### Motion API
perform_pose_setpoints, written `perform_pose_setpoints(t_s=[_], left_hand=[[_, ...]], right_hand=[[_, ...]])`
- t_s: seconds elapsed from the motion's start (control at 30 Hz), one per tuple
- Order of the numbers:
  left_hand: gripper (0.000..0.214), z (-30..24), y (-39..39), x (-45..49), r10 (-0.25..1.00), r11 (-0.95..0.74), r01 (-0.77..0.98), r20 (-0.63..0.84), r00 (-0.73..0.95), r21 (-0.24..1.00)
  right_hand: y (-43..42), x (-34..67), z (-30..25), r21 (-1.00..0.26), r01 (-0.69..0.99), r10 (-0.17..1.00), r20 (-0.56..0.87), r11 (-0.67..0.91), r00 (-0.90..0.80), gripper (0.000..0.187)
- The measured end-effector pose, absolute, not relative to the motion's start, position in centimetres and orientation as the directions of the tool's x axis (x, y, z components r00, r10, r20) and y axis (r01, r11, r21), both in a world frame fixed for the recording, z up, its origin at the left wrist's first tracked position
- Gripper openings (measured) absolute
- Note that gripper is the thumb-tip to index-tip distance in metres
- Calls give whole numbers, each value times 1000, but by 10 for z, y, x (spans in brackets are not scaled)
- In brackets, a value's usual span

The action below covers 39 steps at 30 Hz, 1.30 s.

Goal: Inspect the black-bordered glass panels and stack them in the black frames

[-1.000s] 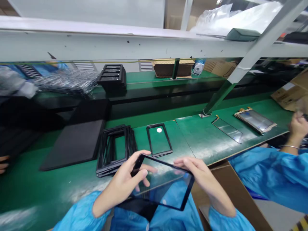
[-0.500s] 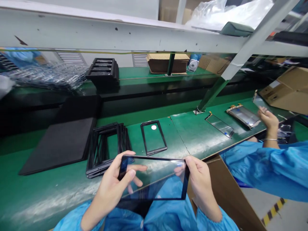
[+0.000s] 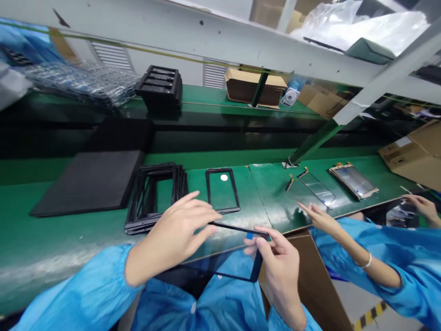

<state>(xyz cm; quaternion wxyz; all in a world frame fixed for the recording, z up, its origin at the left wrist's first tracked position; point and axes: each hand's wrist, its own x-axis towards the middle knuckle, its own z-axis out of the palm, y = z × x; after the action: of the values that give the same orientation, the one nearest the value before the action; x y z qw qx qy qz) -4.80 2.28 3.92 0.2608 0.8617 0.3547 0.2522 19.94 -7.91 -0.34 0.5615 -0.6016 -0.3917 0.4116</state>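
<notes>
And there goes the left hand [image 3: 181,225]: half a second ago it clasped the panel's left end with fingers showing through the glass, and now it lies across the top edge at about eleven o'clock. Its fingertips and thumb are close together at the rim; whether they pinch it or merely brush it, I can't tell. The right hand [image 3: 284,262], over at three, has closed its thumb and fingers on the corner, so the hold looks to rest chiefly there. Between them, above the wearer's lap, is the glass panel [image 3: 229,257], tipped more steeply now, a blue tab [image 3: 250,236] showing by the gripped corner. Clear, glossy middle, flat black border, thin as a slate. From the panel, at twelve o'clock, a slim black frame [image 3: 235,190] lies on the green bench [image 3: 275,209], a white round spot [image 3: 223,177] inside its outline; between ten and eleven, more hollow rectangles lean in an untidy frame stack [image 3: 179,188]. Matte, dark sheets [image 3: 89,179] sit at ten, dull against the bench's scuffed sheen. Movement at two to three: a co-worker's hand [image 3: 324,218] has come down near a shiny glass sheet [image 3: 316,187], and a small orange-tipped piece [image 3: 290,183] now shows beside it.
</notes>
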Motion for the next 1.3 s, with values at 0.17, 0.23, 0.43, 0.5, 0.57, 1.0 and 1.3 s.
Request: perform_pose_setpoints(t_s=[0.17, 0.23, 0.43, 0.5, 0.57, 1.0, 1.3], left_hand=[[28, 43, 30, -41, 681, -664, 434, 254, 687, 609], [28, 42, 27, -43, 669, -693, 435, 289, 684, 575], [36, 45, 18, -33, 653, -598, 397, 136, 745, 696], [38, 43, 17, -27, 683, -437, 360, 43, 729, 824], [39, 38, 15, -24, 750, -187, 311, -69, 657, 932], [57, 12, -9, -27, 863, 375, -87, -314, 396, 923], [53, 2, -13, -32, 887, 383, -133, -324, 328, 914]], right_hand=[[-80, 201, -7, -998, -12, 936, -63, -63, 347, 24], [-79, 201, -8, -997, -31, 933, -74, -67, 351, 25], [-64, 192, 1, -998, -34, 983, -52, -47, 174, 30], [-58, 191, 4, -992, -105, 995, -75, -69, 59, 42], [-53, 194, 4, -970, -208, 990, -138, -127, 41, 50], [-49, 196, 1, -981, -191, 961, -91, -41, 263, 43], [-51, 191, 11, -980, -197, 975, -9, 36, 222, 37]])
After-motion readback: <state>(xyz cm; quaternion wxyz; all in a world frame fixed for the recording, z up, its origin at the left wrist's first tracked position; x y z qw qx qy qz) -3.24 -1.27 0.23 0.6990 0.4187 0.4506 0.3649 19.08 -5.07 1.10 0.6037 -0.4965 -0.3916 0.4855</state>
